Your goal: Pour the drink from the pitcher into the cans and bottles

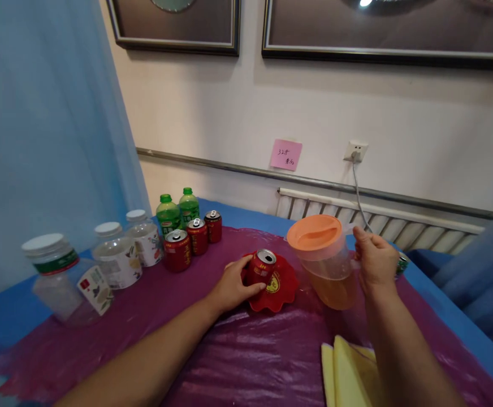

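Left hand (232,287) grasping red can (258,268), red dish (286,280) lying beneath; right hand (376,261) grasping orange-lidded pitcher (329,280) by handle (349,228).

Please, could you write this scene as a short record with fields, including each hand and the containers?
Left hand: fingers around a red can, at the red dish
Right hand: grips the pitcher by its handle
Pitcher: orange lid on, amber liquid inside
Other containers: three more red cans, two green-capped bottles, three white-lidded jars
Near edge: yellow cloth
Wall: pink note
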Tool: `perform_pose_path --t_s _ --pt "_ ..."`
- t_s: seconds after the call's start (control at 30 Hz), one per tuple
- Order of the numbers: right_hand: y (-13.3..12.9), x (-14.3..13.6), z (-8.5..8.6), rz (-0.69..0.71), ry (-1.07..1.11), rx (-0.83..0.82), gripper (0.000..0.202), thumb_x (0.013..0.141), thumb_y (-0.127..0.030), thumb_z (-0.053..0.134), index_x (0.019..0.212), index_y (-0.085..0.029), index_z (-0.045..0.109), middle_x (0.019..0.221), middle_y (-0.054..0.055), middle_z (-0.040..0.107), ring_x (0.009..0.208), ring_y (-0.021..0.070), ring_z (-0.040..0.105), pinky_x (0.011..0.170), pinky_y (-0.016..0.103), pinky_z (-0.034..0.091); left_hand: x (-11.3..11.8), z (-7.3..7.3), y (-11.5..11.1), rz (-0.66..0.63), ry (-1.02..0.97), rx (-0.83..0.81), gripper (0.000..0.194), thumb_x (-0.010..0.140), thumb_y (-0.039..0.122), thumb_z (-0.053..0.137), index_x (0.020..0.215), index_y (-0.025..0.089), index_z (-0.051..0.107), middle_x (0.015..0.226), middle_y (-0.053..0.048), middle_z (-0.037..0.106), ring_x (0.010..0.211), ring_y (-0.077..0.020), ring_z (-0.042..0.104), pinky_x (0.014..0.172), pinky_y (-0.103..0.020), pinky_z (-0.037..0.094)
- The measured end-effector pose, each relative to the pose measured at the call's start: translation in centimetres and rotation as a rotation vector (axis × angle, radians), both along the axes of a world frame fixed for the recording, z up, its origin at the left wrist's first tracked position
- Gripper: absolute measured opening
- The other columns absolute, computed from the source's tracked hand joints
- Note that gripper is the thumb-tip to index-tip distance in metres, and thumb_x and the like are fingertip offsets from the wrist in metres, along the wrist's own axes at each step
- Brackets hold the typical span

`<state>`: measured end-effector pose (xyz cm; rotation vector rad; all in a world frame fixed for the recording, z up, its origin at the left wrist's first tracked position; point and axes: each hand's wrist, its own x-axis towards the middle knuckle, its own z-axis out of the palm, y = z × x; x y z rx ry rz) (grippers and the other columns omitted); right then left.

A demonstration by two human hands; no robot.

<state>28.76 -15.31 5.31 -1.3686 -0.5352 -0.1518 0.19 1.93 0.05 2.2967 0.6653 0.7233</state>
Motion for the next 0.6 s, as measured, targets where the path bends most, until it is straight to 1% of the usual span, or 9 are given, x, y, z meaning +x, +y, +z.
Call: perform_pose_path --t_s 0.13,0.27,0.43,0.6 --pt "-0.6 -1.5 1.4 -0.005 -0.041 -0.055 0.052 0.068 -0.066 0.079 0.058 -0.019 0.058 0.050 -0.005 0.045 0.047 0.0110 0.039 0.046 0.026 0.031 -0.1 0.2 -0.2 -0.021 0.018 0.009 0.074 0.071 0.042 0.081 0.138 0.023 0.057 0.136 -0.009 0.067 0.123 -0.0324 0.062 0.109 -0.045 0.045" --pt "-0.9 -3.0 2.3 -0.009 -0.051 -0.112 0.053 0.068 -0.068 0.078 0.058 -0.019 0.060 0.049 -0.006 0.043 0.048 0.0108 0.039 0.048 0.026 0.030 -0.2 0.3 -0.5 -0.012 0.040 0.014 0.071 0.069 0.040 0.082 0.134 0.023 0.061 0.132 -0.008 0.070 0.121 -0.0329 0.063 0.108 -0.045 0.044" --pt "-1.3 -3.8 3.0 -0.074 -0.114 -0.257 0.054 0.069 -0.069 0.075 0.055 -0.019 0.060 0.050 -0.005 0.043 0.051 0.0118 0.039 0.051 0.027 0.029 -0.3 0.2 -0.8 0.005 0.057 0.017 0.068 0.068 0.042 0.083 0.130 0.022 0.064 0.130 -0.009 0.070 0.119 -0.0352 0.063 0.107 -0.048 0.042" --pt "-1.1 -4.1 3.1 -0.108 -0.130 -0.332 0.052 0.069 -0.066 0.073 0.053 -0.020 0.058 0.049 -0.005 0.039 0.052 0.0123 0.038 0.052 0.028 0.028 -0.3 0.1 -1.0 0.012 0.062 0.022 0.068 0.067 0.044 0.084 0.129 0.023 0.065 0.129 -0.009 0.071 0.117 -0.0358 0.063 0.108 -0.048 0.040"
